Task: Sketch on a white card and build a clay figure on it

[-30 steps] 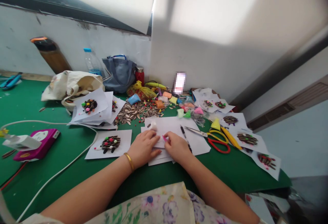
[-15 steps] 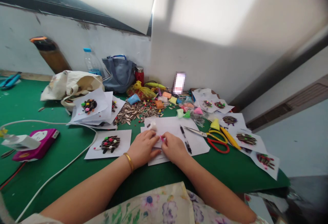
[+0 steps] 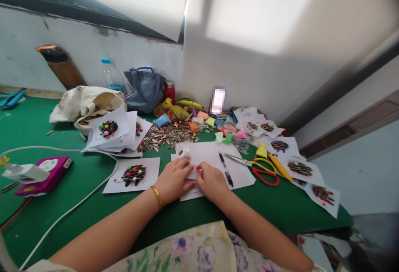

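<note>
My left hand (image 3: pixel 176 180) lies on a small white sheet of paper (image 3: pixel 190 195), its thumb stretched apart from the fingers. In my right hand (image 3: pixel 212 182) a small pink piece (image 3: pixel 198 170) is pinched between thumb and fingertips, low over the same sheet; its exact kind is hard to make out. Just beyond the left fingertips sit a lump of white clay (image 3: pixel 186 152) and a single dark seed (image 3: pixel 181 152). A black pen (image 3: pixel 226 170) rests on the larger white paper (image 3: pixel 243 176) right of my right hand.
Scissors (image 3: pixel 264 168) with red and yellow handles and a yellow cutter (image 3: pixel 280 168) lie at right. Sunflower seeds (image 3: pixel 158 136) and coloured clay packs (image 3: pixel 193 126) spread behind. Seed pictures (image 3: pixel 134 175) lie on both sides. A white cable (image 3: pixel 93 197) crosses the left.
My right fingers have shifted very slightly around the pink piece. My left hand stays where it was on the paper.
</note>
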`<state>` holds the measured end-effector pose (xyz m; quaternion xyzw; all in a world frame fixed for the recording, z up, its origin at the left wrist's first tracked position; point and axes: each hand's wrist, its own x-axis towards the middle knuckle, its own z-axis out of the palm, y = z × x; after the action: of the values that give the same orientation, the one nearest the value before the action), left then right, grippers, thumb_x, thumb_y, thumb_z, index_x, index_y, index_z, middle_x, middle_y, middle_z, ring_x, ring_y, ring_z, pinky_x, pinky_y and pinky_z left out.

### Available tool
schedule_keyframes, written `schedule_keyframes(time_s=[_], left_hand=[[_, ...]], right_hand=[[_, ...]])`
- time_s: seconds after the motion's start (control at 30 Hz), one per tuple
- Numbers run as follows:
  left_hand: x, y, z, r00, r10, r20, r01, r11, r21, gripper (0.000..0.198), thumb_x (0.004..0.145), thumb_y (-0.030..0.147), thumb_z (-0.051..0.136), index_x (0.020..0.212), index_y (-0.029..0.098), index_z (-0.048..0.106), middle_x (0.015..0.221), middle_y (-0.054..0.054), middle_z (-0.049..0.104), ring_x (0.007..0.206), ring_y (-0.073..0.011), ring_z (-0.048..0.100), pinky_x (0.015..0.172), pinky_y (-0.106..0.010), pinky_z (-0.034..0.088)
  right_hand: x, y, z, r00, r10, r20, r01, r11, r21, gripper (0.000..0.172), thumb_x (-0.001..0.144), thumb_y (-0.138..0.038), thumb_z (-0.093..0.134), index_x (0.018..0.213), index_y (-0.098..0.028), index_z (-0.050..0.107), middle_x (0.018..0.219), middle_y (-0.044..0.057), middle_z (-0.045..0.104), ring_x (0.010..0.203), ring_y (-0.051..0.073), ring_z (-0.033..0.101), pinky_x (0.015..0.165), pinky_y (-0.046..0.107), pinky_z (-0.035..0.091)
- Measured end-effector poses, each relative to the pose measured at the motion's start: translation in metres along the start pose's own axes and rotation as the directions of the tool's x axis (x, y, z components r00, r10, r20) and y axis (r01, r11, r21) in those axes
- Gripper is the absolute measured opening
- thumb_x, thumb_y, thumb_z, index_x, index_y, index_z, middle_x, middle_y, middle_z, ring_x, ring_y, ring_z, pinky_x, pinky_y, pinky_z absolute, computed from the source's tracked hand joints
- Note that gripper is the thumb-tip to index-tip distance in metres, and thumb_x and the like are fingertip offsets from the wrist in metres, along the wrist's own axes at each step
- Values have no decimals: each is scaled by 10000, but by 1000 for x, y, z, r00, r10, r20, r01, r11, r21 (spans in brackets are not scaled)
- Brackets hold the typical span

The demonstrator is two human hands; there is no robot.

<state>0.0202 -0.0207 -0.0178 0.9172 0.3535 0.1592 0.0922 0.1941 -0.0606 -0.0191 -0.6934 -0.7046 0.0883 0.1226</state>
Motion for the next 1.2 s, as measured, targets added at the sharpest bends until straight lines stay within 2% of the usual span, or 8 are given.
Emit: schedule_keyframes(time_s=[0.4,0.5,0.57,0.67,0.8,0.9,1.03,1.2], left_hand=[[0,-3,2,1000,6,-8,-6,1000,-23,497,799,414,685,1242,223,569,1273,-115,567,1207,-286,505,1055,-447,391],[0,-9,4,1000,-19,-11,18,998,-61,547,794,393,692,1280,191,543,1297,-128,568,1216,-284,511,1067,-443,392],[1,-13,3,999,-36,-7,35,994,-104,532,779,351,710,1263,195,554,1302,-119,573,1219,-275,518,1069,-433,397],[2,-17,0,999,-50,13,51,987,-153,489,751,330,738,1199,200,592,1289,-106,586,1208,-267,530,1058,-420,417],[4,-19,-1,999,-36,7,37,985,-166,388,818,359,672,1163,194,606,1264,-102,601,1191,-255,540,1052,-413,424],[4,-20,2,999,-34,-9,32,988,-152,310,858,283,615,1156,198,609,1247,-87,611,1183,-244,542,1060,-406,415],[4,-20,7,999,-44,-29,39,988,-149,352,810,230,652,1159,212,610,1239,-83,613,1175,-250,545,1055,-419,419],[4,-20,6,998,-60,-20,57,986,-154,389,789,224,668,1172,201,607,1244,-86,611,1184,-254,539,1064,-418,412]], right_hand=[[-1,6,3,1000,15,-16,-14,998,69,257,839,-177,516,1084,-195,589,914,48,704,781,187,621,694,270,348],[3,16,0,997,-58,-58,67,987,149,316,873,-167,494,1178,-201,573,971,41,702,839,172,618,750,263,359],[5,23,-4,987,-141,-81,153,974,168,238,905,-180,486,1097,-215,623,991,34,695,910,167,606,817,271,346],[7,30,-9,972,-212,-104,224,966,128,179,909,-160,503,930,-228,667,982,18,688,972,160,572,895,302,283],[5,31,-10,953,-294,-72,298,954,38,217,897,-130,522,954,-264,683,981,7,670,976,159,529,914,324,231],[4,28,-9,938,-341,-61,341,940,-8,201,926,-196,525,992,-295,687,963,10,653,952,171,508,898,333,229],[6,24,-5,941,-326,-85,324,945,-43,158,940,-275,537,945,-276,695,925,16,649,920,178,503,878,337,231],[9,22,-2,946,-305,-105,300,952,-61,161,940,-279,536,919,-257,694,915,24,652,926,183,513,883,341,233]])
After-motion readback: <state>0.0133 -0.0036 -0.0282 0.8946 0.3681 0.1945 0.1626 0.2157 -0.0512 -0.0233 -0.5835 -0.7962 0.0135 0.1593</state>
